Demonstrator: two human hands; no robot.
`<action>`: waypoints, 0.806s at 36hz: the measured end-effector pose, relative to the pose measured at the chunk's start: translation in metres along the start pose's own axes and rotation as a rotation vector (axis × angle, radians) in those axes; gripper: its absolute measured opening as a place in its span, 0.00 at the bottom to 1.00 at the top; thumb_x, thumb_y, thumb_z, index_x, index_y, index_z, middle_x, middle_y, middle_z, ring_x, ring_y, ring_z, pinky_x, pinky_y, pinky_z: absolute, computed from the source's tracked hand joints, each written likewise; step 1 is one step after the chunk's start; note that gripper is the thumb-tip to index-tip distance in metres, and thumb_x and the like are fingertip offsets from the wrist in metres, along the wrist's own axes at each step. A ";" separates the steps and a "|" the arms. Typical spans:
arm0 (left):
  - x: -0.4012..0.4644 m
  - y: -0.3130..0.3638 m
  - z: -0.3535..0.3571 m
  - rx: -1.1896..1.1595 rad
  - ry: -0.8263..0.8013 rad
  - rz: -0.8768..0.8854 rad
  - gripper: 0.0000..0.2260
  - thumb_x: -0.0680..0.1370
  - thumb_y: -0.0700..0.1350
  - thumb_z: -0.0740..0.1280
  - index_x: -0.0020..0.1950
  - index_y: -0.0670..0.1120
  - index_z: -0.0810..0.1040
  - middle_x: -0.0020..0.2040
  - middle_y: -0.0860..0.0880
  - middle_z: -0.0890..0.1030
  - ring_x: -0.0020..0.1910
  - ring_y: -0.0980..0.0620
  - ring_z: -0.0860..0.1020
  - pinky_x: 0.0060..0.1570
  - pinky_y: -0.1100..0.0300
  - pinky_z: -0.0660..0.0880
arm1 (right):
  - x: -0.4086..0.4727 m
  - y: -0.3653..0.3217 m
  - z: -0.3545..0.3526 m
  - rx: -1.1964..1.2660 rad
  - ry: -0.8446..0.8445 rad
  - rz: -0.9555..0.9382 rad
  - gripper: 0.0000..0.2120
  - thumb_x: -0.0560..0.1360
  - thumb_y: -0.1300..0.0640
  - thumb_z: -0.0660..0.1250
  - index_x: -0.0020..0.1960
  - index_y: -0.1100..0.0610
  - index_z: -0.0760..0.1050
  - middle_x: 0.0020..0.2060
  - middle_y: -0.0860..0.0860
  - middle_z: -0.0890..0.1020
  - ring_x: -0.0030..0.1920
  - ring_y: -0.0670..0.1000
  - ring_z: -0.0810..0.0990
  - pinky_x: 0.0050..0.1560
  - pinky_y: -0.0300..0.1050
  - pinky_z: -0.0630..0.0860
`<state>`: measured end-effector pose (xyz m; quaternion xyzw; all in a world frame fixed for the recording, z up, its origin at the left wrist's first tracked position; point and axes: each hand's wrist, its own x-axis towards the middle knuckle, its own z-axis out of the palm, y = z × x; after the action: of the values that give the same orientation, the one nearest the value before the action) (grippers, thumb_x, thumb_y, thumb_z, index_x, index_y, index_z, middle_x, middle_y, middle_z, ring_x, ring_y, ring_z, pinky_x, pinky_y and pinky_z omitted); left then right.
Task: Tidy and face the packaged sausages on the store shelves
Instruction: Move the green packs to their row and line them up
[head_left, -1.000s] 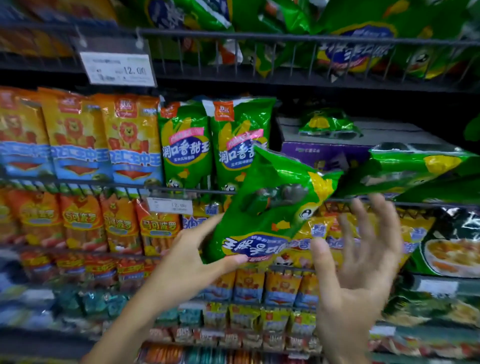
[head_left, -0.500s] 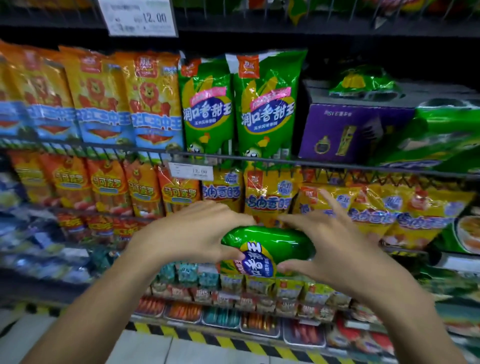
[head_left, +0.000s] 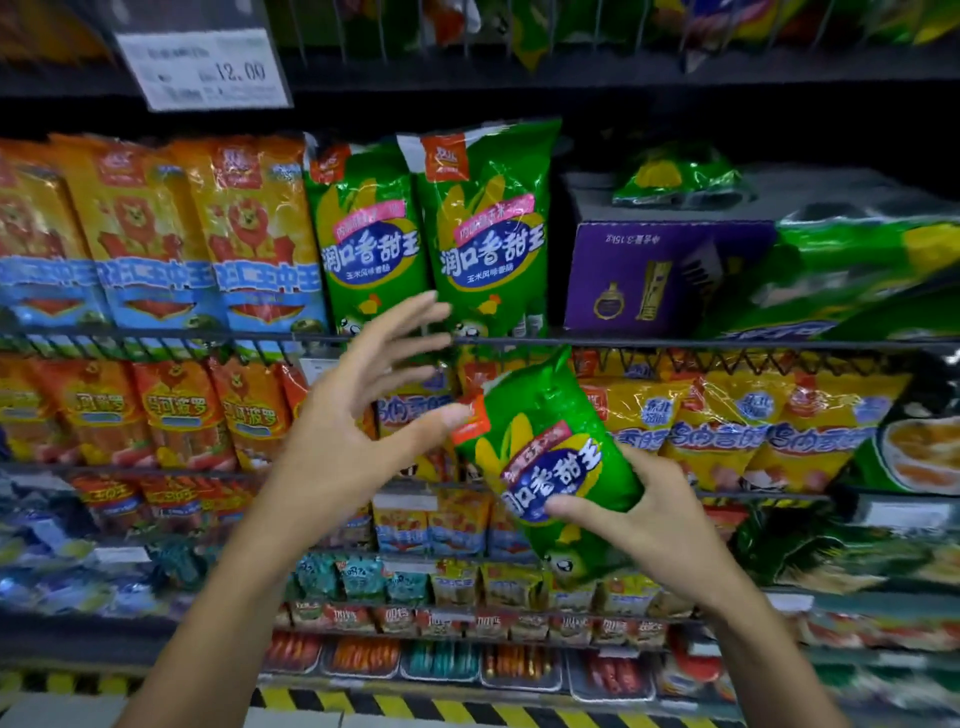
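A green sausage pack (head_left: 540, 457) with a blue label is held in front of the shelves, label facing me and its top tilted left. My right hand (head_left: 649, 514) grips its lower right side, thumb across the front. My left hand (head_left: 358, 421) is spread with straight fingers beside the pack's upper left corner, thumb tip near its red logo. Two matching green packs (head_left: 431, 234) stand upright on the wire shelf (head_left: 675, 344) above. More green packs (head_left: 857, 280) lie flat at the right of that shelf.
A purple carton (head_left: 660, 270) sits upside down behind the free gap on the shelf, a green pack (head_left: 680, 176) on top. Orange packs (head_left: 156, 234) fill the left. Yellow packs (head_left: 769, 415) hang below. A price tag (head_left: 208, 67) hangs top left.
The green pack was gripped flat in both hands; now it is turned label-forward and upright in my right hand alone. My left hand has let go and spread its fingers.
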<state>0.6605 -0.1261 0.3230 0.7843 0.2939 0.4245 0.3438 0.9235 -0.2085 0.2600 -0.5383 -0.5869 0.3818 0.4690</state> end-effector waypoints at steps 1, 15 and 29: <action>-0.005 -0.005 0.007 -0.068 0.072 -0.015 0.32 0.79 0.56 0.72 0.81 0.60 0.62 0.77 0.59 0.71 0.75 0.53 0.73 0.70 0.51 0.73 | 0.000 -0.003 0.000 0.053 0.041 -0.005 0.19 0.66 0.38 0.80 0.54 0.39 0.82 0.47 0.45 0.88 0.45 0.48 0.88 0.41 0.41 0.84; 0.011 0.002 0.089 -0.455 0.111 -0.196 0.14 0.70 0.57 0.79 0.54 0.57 0.86 0.51 0.51 0.88 0.50 0.53 0.86 0.46 0.65 0.80 | 0.007 -0.033 0.006 0.260 0.134 -0.095 0.19 0.68 0.44 0.80 0.57 0.40 0.82 0.53 0.49 0.87 0.51 0.49 0.87 0.48 0.39 0.82; 0.060 0.033 0.075 -0.402 0.041 -0.032 0.14 0.73 0.52 0.77 0.59 0.57 0.85 0.57 0.52 0.87 0.57 0.53 0.85 0.53 0.65 0.79 | 0.020 -0.053 -0.026 0.059 0.265 -0.305 0.23 0.73 0.47 0.78 0.66 0.48 0.79 0.58 0.42 0.85 0.59 0.45 0.84 0.56 0.34 0.78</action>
<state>0.7590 -0.1219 0.3473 0.6863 0.2224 0.4852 0.4941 0.9349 -0.1967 0.3201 -0.4749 -0.5833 0.2490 0.6101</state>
